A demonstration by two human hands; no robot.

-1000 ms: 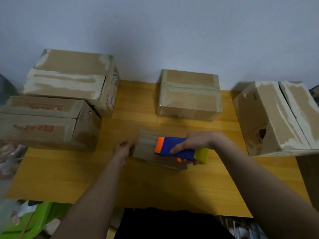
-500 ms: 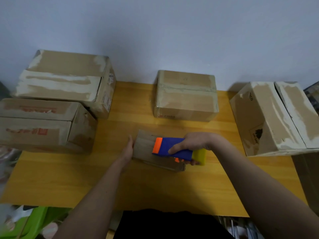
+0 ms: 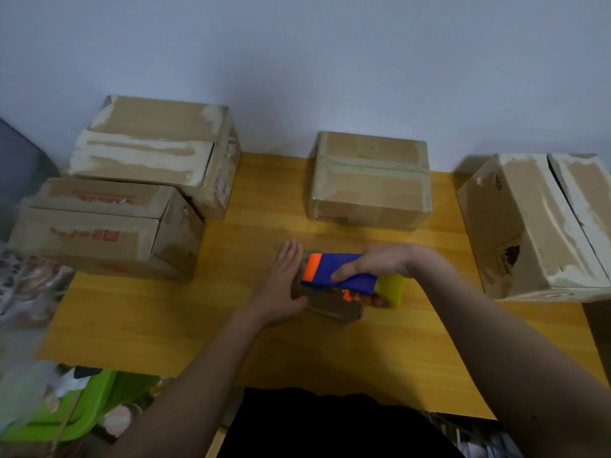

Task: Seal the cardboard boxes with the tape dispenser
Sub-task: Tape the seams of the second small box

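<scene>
A small flat cardboard box (image 3: 334, 307) lies in the middle of the wooden table (image 3: 165, 322). My left hand (image 3: 281, 285) rests flat on its left end, fingers pointing away from me. My right hand (image 3: 380, 262) grips a tape dispenser (image 3: 340, 272) with a blue body, an orange front and a yellow roll end, held on top of the small box. Most of the box top is hidden by the dispenser and my hands.
Two larger boxes (image 3: 99, 226) (image 3: 155, 150) stand at the back left, a taped box (image 3: 370, 180) at the back middle, and a tilted big box (image 3: 535, 223) at the right edge. A green bin (image 3: 82, 404) sits below the table's left front.
My left hand has moved from beside the small box's left end onto it, now lying flat on the box. The dispenser has stayed on the box.
</scene>
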